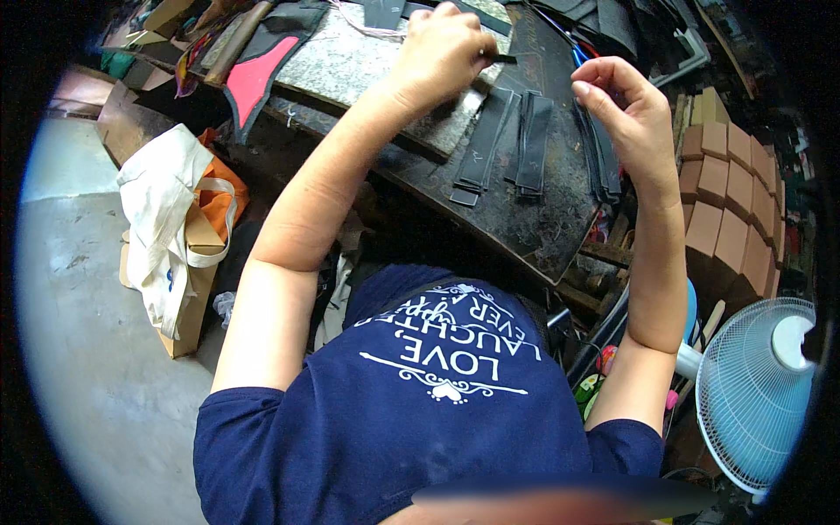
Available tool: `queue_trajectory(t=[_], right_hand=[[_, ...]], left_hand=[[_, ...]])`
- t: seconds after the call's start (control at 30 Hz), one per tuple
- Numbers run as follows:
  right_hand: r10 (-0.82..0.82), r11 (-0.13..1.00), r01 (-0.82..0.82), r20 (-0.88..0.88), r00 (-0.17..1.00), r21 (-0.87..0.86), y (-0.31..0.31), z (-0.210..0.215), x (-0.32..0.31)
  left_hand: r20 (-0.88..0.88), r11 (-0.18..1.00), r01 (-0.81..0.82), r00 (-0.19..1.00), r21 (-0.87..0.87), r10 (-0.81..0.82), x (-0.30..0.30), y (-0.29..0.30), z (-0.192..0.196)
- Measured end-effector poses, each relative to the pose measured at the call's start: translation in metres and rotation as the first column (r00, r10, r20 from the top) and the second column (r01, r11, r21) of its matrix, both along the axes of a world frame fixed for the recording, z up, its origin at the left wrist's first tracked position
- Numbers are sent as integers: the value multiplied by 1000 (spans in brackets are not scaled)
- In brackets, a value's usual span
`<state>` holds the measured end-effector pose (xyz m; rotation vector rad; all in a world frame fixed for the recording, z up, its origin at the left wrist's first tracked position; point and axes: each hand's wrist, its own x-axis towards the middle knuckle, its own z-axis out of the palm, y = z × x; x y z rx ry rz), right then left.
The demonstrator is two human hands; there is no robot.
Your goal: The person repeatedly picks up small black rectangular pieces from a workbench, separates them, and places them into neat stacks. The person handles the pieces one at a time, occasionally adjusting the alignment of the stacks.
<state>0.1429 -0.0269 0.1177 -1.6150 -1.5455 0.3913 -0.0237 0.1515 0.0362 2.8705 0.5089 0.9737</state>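
My left hand (446,54) is closed over the stone slab (337,61). From its fingers pokes the end of a narrow black strip (503,59). To the right, my right hand (632,118) is raised over the bench, thumb and forefinger tips close together; anything between them is too small to make out. Beneath it lies a bundle of dark strips (600,157). Two more stacks of dark flat strips, a left stack (483,149) and a middle stack (530,144), rest between my hands. A blue-handled tool (578,54) shows just beyond my right fingertips.
A pink piece with dark edging (262,77) hangs off the bench's left side. White cloth bag (162,219) and cardboard stand on the floor at left. Brown stacked blocks (722,206) are at right, above a fan (757,394). The dark bench's corner (553,273) points toward me.
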Motion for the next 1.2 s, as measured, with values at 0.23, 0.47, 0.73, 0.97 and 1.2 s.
queue_trajectory(t=[0.23,0.47,0.73,0.97,1.2], right_hand=[[-56,997,60,-70,996,54,-16,11,21],[-77,994,92,-206,976,63,-38,7,21],[-391,909,323,-276,878,-262,-52,-42,65],[-445,863,428,-5,896,-268,-57,-75,69],[-407,865,418,99,908,-278,-58,-66,79]], left_hand=[[774,254,753,633,-607,-25,32,-14,36],[750,38,754,656,-655,-81,68,-70,31],[401,630,345,914,-695,-58,41,-56,3],[125,999,-41,991,-22,43,11,-33,-10],[50,997,-71,996,-24,72,4,-27,-15]])
